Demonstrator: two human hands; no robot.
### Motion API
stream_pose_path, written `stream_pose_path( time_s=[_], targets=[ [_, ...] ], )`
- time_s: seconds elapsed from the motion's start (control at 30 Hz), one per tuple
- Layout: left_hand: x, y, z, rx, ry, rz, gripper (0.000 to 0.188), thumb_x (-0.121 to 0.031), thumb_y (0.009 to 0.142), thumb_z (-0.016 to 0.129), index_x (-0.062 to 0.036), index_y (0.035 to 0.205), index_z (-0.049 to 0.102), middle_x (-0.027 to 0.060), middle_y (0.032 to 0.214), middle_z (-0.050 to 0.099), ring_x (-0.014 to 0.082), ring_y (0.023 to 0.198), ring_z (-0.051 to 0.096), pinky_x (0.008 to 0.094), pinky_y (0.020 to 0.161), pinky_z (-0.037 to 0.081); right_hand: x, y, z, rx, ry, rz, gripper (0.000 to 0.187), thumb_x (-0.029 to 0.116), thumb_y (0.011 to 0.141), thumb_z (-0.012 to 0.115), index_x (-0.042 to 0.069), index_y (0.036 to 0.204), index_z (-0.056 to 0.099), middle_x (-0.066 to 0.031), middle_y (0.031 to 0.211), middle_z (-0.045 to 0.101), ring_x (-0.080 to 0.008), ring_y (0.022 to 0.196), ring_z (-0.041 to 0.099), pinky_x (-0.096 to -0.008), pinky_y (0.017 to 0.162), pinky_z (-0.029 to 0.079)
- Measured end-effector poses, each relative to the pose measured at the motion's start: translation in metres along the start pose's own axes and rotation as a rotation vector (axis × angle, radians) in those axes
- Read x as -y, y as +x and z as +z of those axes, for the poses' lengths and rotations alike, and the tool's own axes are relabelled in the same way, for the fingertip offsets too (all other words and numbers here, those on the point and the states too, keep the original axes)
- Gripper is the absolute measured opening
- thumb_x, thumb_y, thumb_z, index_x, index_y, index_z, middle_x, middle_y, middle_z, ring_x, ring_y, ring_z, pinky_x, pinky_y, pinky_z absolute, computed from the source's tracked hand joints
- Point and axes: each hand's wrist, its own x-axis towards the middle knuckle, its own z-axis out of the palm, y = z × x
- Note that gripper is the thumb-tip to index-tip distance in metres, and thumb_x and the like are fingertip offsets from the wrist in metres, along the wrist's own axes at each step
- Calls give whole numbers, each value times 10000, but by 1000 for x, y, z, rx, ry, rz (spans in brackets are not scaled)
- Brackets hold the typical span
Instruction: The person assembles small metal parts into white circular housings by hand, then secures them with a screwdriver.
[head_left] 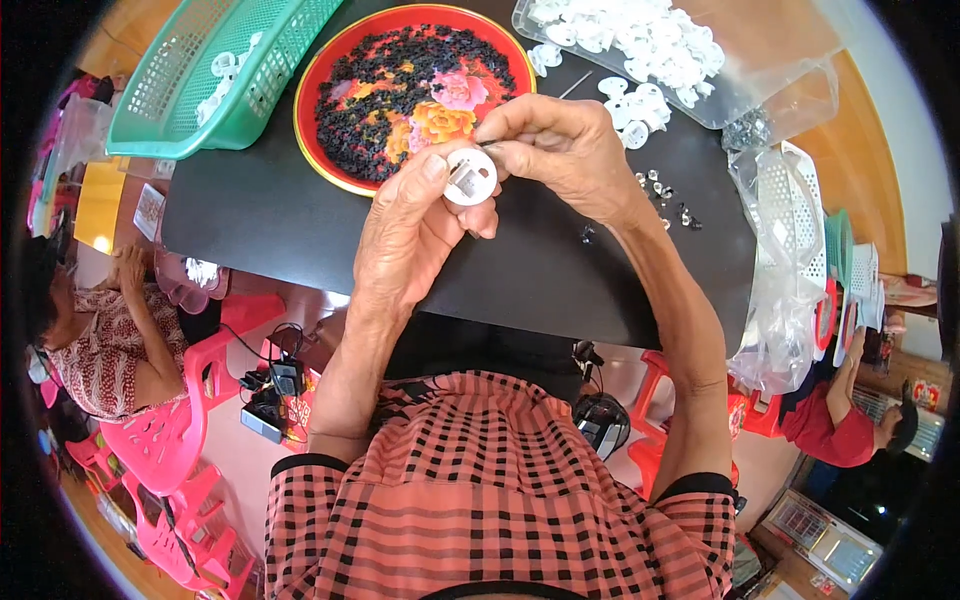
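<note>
My left hand pinches a small round white plastic disc between thumb and fingers, above the black table. A small metal piece sits in the disc's middle. My right hand is closed on a thin metal pin, its fingertips meeting the disc's top edge. Just behind both hands lies a red round tray with a flower pattern, covered with several tiny black parts.
A green plastic basket with white discs stands at the back left. A clear bag of white discs lies at the back right, with loose discs and small metal bits beside it. Other people sit on pink stools at left and right.
</note>
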Motion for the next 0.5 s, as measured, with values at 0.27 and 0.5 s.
stream_pose_path(
  time_s=[0.27, 0.5],
  targets=[
    [1, -8, 3, -41, -42, 13, 397, -289, 943, 517, 60, 1133, 520, 151, 915, 587, 165, 692, 526, 343, 657, 478, 4, -6, 0, -44, 163, 78, 137, 100, 867, 629, -7, 952, 635, -65, 846, 644, -111, 712, 584, -242, 675, 488],
    [11, -4, 12, -51, -76, -39, 389, -307, 948, 514, 47, 1109, 534, 131, 876, 577, 160, 683, 514, 343, 656, 471, 2, -19, -6, -75, 271, 64, 147, 114, 869, 627, -8, 951, 634, -54, 833, 603, -119, 738, 537, -259, 694, 448]
  ],
)
